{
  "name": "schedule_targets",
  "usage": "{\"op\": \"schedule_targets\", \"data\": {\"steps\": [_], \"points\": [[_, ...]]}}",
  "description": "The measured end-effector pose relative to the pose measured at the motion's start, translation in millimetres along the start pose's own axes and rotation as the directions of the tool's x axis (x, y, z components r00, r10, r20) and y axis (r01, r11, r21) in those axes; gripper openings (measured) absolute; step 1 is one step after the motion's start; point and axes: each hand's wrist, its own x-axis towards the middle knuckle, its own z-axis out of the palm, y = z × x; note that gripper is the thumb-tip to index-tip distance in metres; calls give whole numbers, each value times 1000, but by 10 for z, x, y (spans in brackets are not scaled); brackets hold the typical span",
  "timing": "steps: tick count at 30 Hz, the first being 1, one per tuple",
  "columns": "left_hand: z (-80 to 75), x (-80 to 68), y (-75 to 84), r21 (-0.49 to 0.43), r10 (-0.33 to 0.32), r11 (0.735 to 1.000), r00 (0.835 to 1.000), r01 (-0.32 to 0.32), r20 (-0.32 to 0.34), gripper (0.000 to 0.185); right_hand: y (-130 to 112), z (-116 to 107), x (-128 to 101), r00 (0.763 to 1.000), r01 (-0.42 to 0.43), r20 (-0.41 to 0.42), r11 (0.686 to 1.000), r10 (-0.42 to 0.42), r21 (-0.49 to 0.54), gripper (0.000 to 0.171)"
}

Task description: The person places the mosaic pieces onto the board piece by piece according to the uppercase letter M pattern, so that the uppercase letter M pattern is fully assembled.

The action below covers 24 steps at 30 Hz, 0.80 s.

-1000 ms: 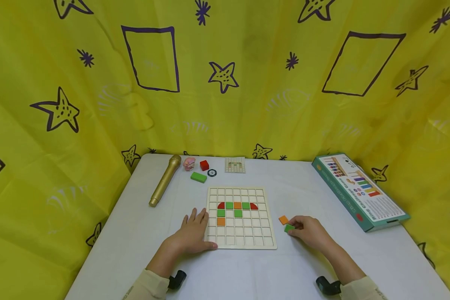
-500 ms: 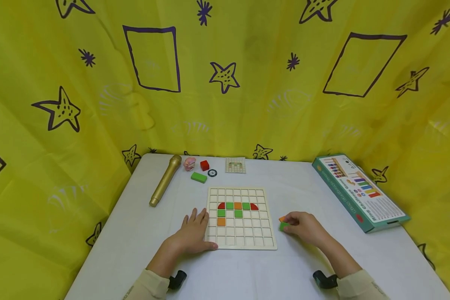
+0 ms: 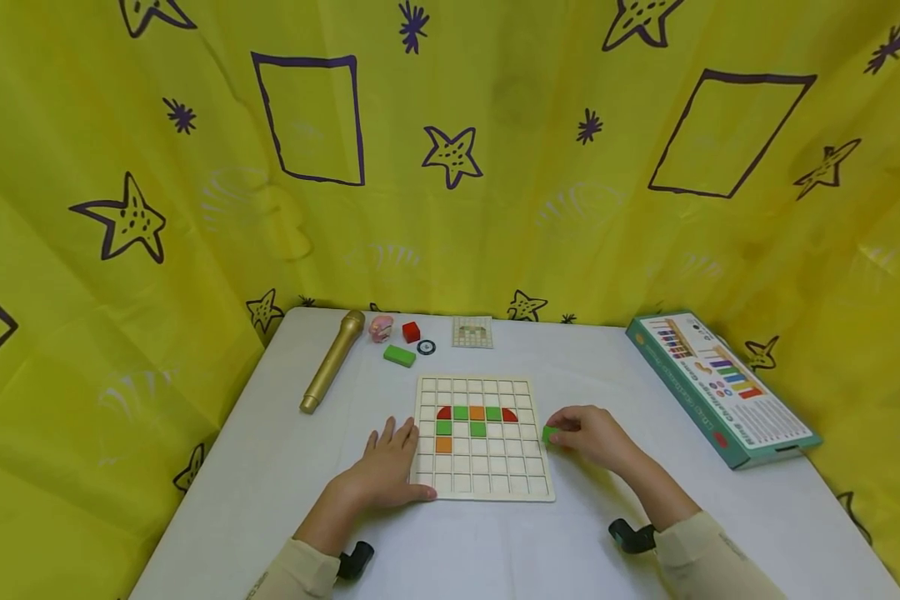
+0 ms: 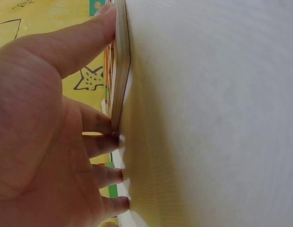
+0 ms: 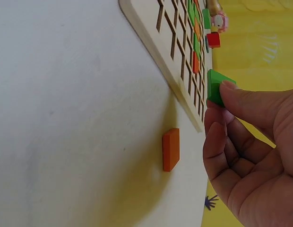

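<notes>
A cream grid board (image 3: 501, 479) lies on the table, with red, green and orange tiles set in its upper and left cells. My left hand (image 3: 384, 471) rests along the board's left side, fingers spread, thumb (image 4: 82, 40) on the near corner's edge. Beside the board's right edge, my right hand (image 3: 598, 436) pinches a green square tile (image 5: 218, 87) between thumb and fingertips, raised off the table. An orange tile (image 5: 170, 150) lies on the tabletop below that hand in the right wrist view; the hand hides it in the head view.
Behind the board lie a small grid card (image 3: 472, 332), a green block (image 3: 400, 356), a red cube (image 3: 411, 332), a black-and-white ring (image 3: 426, 347) and a pink figure (image 3: 381, 328). A gold microphone (image 3: 333, 362) is at left, a game box (image 3: 720, 387) at right.
The right hand has moved left and away from me with the green tile, off the table towards the board's right edge. The left hand has stayed in place.
</notes>
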Motion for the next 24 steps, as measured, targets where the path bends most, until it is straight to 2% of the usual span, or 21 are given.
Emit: {"op": "schedule_targets", "data": {"steps": [24], "points": [[-5, -7, 5, 24, -1, 1000, 1000, 1, 2, 110, -198, 108, 289, 999, 27, 43, 999, -28, 22, 8]]}}
